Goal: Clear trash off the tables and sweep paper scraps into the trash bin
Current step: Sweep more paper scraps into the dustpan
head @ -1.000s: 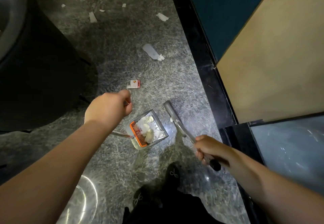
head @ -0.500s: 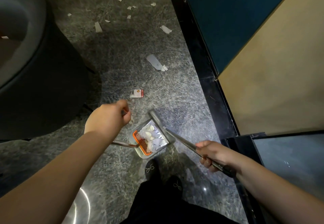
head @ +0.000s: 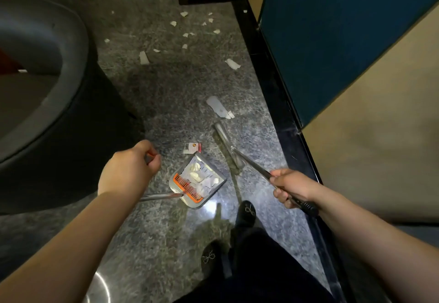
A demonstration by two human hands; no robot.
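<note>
Grey speckled stone floor [head: 166, 93] fills my view, and both of my bare forearms reach forward and down over it. I have my left hand [head: 129, 168] curled into a fist around the upper end of a thin metal handle; the knuckles face up and the wrist is bent slightly inward. That handle runs down and right to the dustpan [head: 198, 181], a clear tray with an orange comb edge, sitting on the floor between my hands and holding a small heap of white paper scraps [head: 200, 177]. I grip with my right hand [head: 288, 187] around the broom handle [head: 254, 166], fingers wrapped underneath, thumb on top, the arm coming in from the near right. The broom head [head: 226, 143] lies on the floor just right of the dustpan. A small red and white wrapper [head: 192, 148] rests at the pan's far lip, a larger white piece [head: 217, 106] lies beyond the broom, and loose scraps [head: 187, 34] dot the far floor. My black shoes [head: 247, 212] stand near
</note>
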